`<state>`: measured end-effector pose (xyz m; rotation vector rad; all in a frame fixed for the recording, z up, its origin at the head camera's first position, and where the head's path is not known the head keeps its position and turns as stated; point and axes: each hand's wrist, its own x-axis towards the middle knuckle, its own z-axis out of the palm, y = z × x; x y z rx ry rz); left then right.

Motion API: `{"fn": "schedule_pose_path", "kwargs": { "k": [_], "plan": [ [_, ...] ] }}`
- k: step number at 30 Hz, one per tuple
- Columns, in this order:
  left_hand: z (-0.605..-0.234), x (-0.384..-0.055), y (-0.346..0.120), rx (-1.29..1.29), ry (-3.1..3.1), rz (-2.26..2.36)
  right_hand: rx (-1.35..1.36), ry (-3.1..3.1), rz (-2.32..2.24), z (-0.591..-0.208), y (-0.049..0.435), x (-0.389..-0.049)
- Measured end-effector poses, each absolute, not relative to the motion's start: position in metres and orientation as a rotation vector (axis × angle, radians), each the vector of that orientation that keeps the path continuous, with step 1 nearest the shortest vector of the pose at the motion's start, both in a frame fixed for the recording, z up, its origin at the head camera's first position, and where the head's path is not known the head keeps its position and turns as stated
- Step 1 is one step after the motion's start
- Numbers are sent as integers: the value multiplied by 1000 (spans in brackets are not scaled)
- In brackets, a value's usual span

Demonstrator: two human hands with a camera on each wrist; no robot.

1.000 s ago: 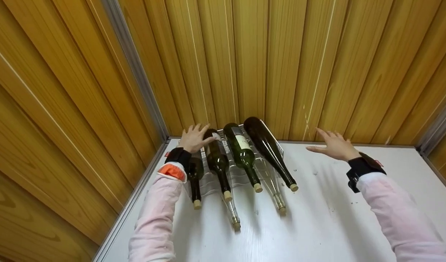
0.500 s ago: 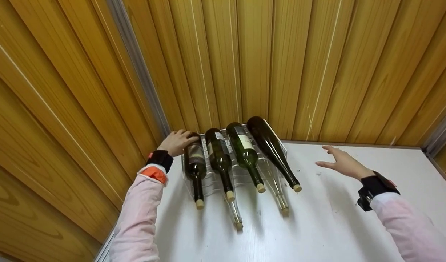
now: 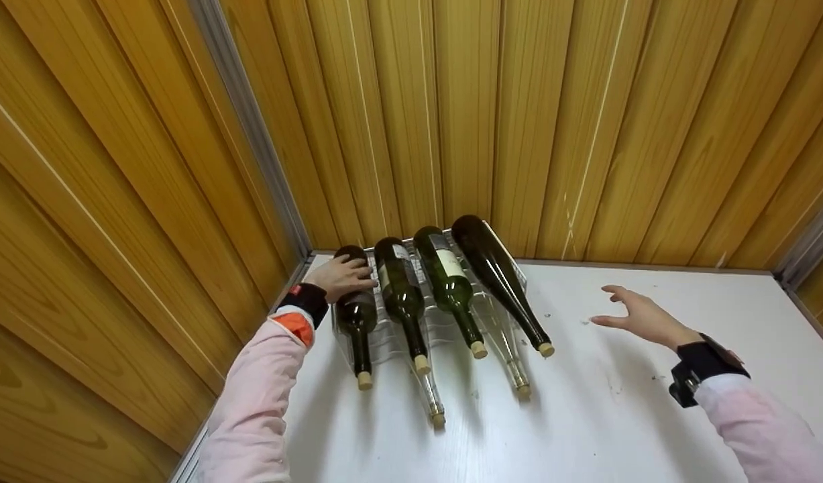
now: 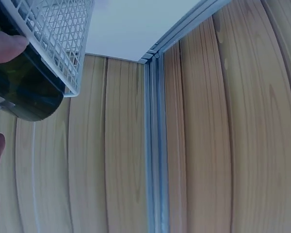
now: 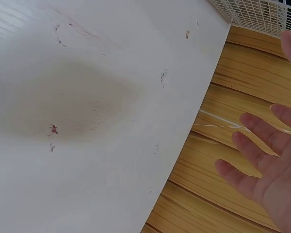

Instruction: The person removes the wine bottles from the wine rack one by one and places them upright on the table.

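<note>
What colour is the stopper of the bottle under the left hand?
The stopper is light tan, seen best in the head view.

You can read no lettering, number or brand anywhere. Your green bottle wears a cream label with a dark label next to it, nearer the base; any print on the pair (at this size, at least) is too small to make out. On the dark bottle just left of it, you see a whitish label near the base, and it gives you no legible word either. Your left hand covers part of the leftmost bottle, hiding anything printed there. The red tag on your left wristband is likewise unreadable.
</note>
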<state>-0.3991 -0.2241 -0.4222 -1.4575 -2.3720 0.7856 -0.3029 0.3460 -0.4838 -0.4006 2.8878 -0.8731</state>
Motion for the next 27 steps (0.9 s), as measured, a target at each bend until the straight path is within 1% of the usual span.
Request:
{"fn": "schedule_pose_path", "kwargs": {
  "k": [8,20,27],
  "plan": [
    [-423,-398,-219,-1502,-2462,924,-397,2884,-862,-484,346,-297],
    [-421,-396,-226,-1559,-2488,853,-377,2864,-854,-489,347,-288],
    [-421,-391,-236,-1593,-2490,672,-353,2866,-839,-493,349,-288]
  ]
}}
